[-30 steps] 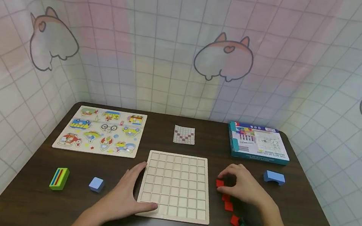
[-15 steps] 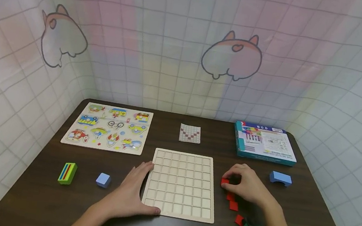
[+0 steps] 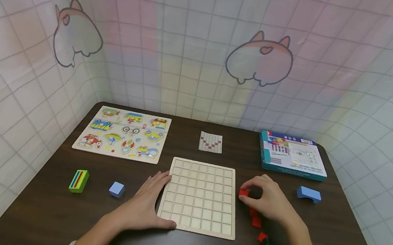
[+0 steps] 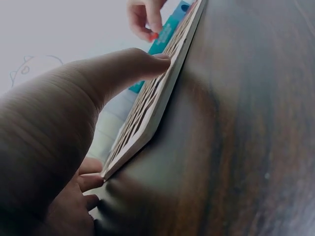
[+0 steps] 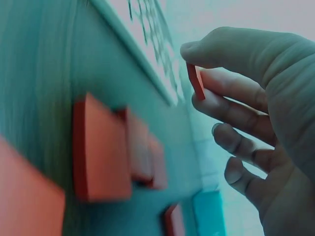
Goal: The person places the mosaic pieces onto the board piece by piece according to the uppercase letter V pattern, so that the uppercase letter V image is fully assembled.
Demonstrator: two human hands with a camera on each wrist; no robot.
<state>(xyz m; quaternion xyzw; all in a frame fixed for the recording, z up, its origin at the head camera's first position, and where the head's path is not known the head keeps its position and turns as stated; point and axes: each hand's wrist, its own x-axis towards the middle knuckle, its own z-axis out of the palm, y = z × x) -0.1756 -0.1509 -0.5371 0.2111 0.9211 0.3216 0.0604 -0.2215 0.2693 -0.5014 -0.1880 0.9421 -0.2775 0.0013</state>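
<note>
A pale wooden grid board (image 3: pixel 200 197) lies flat on the dark table. My left hand (image 3: pixel 146 205) rests at its front left corner, fairly straight fingers along the left edge and the thumb touching the front edge, as the left wrist view also shows. My right hand (image 3: pixel 271 198) pinches a thin red tile (image 5: pixel 196 82) between thumb and fingertips, just right of the board. Below that hand several more red tiles (image 3: pixel 256 221) lie on the table, partly hidden by it in the head view; a larger row of these tiles (image 5: pixel 106 150) shows in the right wrist view.
A small paper grid card (image 3: pixel 211 142) lies behind the board. Further out are a picture puzzle board (image 3: pixel 124 133), a teal box (image 3: pixel 294 156), a blue arch block (image 3: pixel 308 194), a blue cube (image 3: pixel 117 189) and a green striped block (image 3: pixel 79 181). Patterned cloth surrounds the table.
The head view has shifted, so everything on the table appears further right and higher. My right hand, pinching the red tile, sits slightly nearer the board; my left hand stays at the corner.
</note>
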